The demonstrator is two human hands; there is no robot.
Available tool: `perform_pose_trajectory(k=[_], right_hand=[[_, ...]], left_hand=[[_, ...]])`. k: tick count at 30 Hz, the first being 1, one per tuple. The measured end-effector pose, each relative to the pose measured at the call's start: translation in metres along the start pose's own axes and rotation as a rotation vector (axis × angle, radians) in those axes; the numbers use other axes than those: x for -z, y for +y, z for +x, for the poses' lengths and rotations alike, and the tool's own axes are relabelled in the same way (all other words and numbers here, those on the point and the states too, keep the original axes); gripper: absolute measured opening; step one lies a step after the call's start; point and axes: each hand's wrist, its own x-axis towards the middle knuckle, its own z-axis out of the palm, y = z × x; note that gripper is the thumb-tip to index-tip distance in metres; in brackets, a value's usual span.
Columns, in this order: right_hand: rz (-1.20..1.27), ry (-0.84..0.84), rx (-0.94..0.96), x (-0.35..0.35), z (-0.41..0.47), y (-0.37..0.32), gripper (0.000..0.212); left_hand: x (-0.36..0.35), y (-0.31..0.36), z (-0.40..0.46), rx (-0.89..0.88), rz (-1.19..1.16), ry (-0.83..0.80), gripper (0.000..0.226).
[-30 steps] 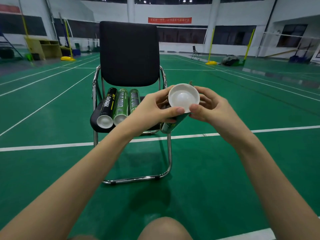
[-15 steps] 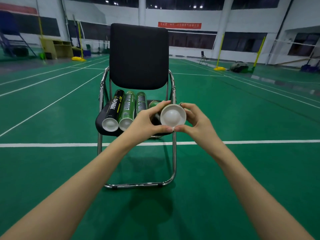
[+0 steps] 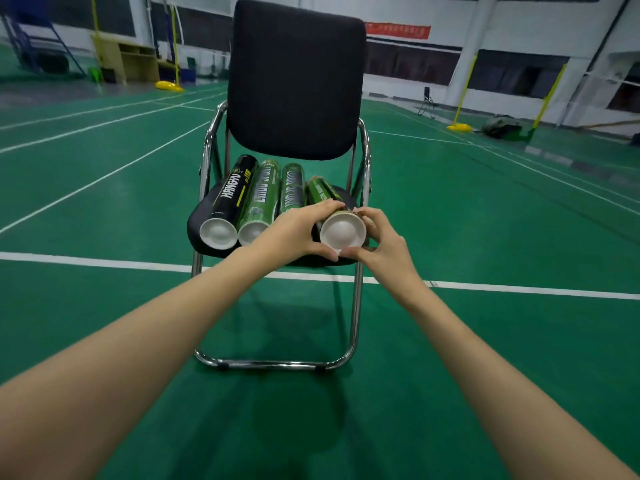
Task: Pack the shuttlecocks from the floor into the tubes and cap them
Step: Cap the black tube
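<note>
On the chair seat (image 3: pixel 204 220), from its left edge, lie a capped black tube (image 3: pixel 232 199) and two green tubes (image 3: pixel 264 202), side by side. Next, the left hand (image 3: pixel 294 233) and right hand (image 3: pixel 384 244) hold a fourth capped green tube (image 3: pixel 341 230) near the right edge. No loose shuttlecocks show, so packing looks nearly done.

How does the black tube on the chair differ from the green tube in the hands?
The black tube lies untouched at the row's left end; the held green tube is at its right end, gripped by the left hand and right hand. Both are white-capped, lying on the chair.
</note>
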Motion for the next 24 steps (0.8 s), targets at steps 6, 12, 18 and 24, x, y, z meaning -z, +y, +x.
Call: perform_pose_trajectory(k=[6, 12, 18, 24], right_hand=[[0.025, 0.029, -0.01, -0.024, 0.02, 0.032, 0.055], [0.202, 0.094, -0.106, -0.038, 0.036, 0.052, 0.045], [0.25, 0.117, -0.161, -0.041, 0.046, 0.064, 0.044], [0.252, 0.116, -0.205, -0.041, 0.048, 0.07, 0.044]], left_hand=[[-0.013, -0.035, 0.013, 0.027, 0.299, -0.138, 0.094], [-0.026, -0.058, 0.02, -0.093, 0.604, -0.074, 0.089], [-0.039, -0.06, 0.023, 0.058, 0.618, -0.119, 0.075], [-0.042, -0.063, 0.023, 0.114, 0.598, -0.064, 0.057]])
